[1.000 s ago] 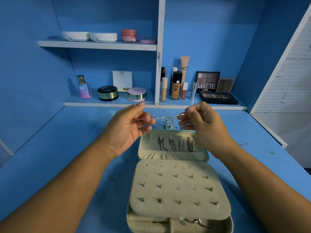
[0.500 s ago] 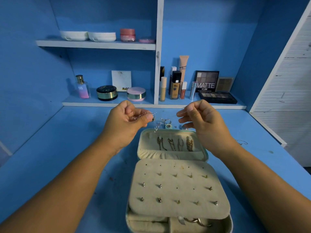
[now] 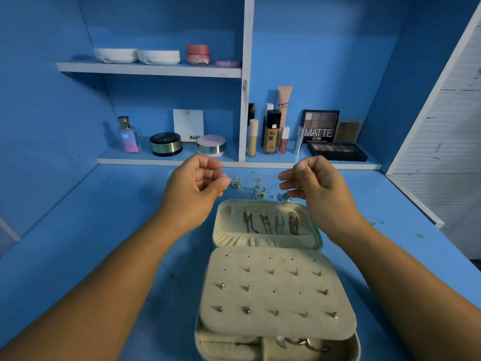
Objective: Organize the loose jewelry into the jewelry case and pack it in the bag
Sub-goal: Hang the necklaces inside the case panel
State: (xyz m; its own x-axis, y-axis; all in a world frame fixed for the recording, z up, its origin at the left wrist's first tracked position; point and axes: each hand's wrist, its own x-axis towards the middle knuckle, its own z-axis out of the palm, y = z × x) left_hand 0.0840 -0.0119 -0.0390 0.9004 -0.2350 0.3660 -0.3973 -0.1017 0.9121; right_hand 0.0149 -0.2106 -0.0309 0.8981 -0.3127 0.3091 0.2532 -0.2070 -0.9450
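Above the far edge of the jewelry case (image 3: 227,213) I have both hands up, well apart, fingertips turned toward each other. On the left hand (image 3: 194,190) the fingers are curled and the thumb tip presses the forefinger like a pinch. The right hand (image 3: 316,188) looks much the same. I cannot tell whether either pinch holds anything. A fine chain (image 3: 242,190) shows just past the left thumb, but I cannot make out whether it hangs from that hand or lies on the counter (image 3: 104,230).

What the next move turns on is the gap between the fingertips. The loose pieces lie on the counter in that gap, just beyond the case's far edge. One ring (image 3: 235,182) sits just beside the left thumb, a small cluster of rings (image 3: 259,191) is in the middle, and another ring (image 3: 284,196) lies by the right fingers at the case's far right corner. So the left hand is nearer the first, the right hand nearer the last. One more loose chain (image 3: 374,221) lies toward the counter's right edge, beyond the right wrist, which makes it the right hand's reach.

The case stands open, long axis running away from me, with its lid at the far end holding a left-to-right row of hung chains (image 3: 270,222). That row sits below the hands and toward me, so I judge any piece travels back and down. I see no bag.
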